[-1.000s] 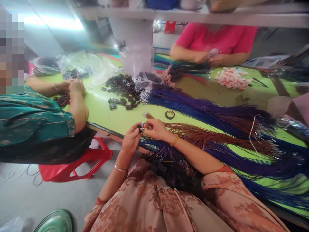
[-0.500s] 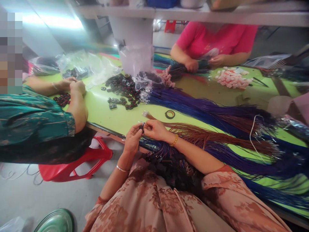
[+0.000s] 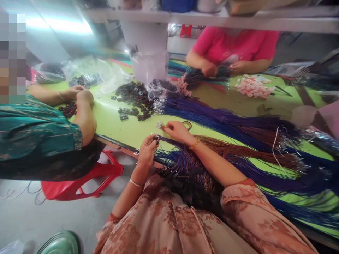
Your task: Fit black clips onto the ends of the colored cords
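Note:
My left hand (image 3: 147, 150) pinches a small black plastic connector (image 3: 156, 140) just over the table's front edge. Blue wires trail from the connector to the right. My right hand (image 3: 178, 132) is beyond it, its fingers closed at the metal-tipped ends of a bundle of brown wires (image 3: 225, 144); how many wires they grip is hidden. More blue wires (image 3: 254, 173) run along the table near my right forearm. On my lap lies a heap of black connectors (image 3: 196, 190) with wires attached.
A roll of black tape (image 3: 187, 125) lies behind my right hand. Loose black connectors (image 3: 135, 98) are piled ahead on the green table (image 3: 113, 123). Two co-workers sit left and opposite, near a pile of pale pink connectors (image 3: 253, 86). A red stool (image 3: 79, 183) stands left.
My right hand has left the black connector and moved up and right to the brown wire ends. My left hand has stayed nearly in place with the connector.

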The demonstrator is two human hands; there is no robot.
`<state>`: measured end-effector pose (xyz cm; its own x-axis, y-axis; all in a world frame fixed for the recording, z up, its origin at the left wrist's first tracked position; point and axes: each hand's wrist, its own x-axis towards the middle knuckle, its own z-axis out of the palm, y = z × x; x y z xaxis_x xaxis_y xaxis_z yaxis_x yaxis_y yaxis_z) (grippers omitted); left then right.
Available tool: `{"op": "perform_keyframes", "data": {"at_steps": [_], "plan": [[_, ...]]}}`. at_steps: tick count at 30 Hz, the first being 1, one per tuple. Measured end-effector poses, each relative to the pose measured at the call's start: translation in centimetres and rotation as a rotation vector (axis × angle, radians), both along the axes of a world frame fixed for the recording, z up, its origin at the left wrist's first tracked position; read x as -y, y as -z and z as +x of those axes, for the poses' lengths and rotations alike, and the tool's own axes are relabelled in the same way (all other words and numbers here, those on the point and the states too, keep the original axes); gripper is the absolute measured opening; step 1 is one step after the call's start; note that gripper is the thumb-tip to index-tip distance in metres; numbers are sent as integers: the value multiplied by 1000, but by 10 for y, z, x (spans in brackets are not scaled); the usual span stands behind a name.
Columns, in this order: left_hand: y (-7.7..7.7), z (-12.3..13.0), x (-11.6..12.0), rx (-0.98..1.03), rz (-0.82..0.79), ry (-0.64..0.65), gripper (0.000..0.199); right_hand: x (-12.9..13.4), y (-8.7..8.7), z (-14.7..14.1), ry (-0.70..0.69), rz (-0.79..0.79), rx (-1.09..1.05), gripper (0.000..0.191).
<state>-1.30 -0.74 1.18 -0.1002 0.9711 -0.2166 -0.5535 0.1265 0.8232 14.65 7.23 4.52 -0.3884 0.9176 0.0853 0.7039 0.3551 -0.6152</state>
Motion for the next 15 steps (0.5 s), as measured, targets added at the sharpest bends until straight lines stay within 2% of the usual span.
{"op": "perform_keyframes", "data": {"at_steps": [2,5,9,12,15], "plan": [[4,-1,-3,26,-3,4,28,-10,3,6,75,-3,200,17],[8,-2,-6,37,-8,18,27,-15,8,8,79,-26,355,19],[10,-3,-7,32,-15,41,28,-13,10,7,60,-19,389,23],[10,-4,-7,51,-22,37,28,-13,8,8,103,18,393,24],[9,-3,-6,56,-21,36,27,-12,3,6,118,43,323,21]]}}
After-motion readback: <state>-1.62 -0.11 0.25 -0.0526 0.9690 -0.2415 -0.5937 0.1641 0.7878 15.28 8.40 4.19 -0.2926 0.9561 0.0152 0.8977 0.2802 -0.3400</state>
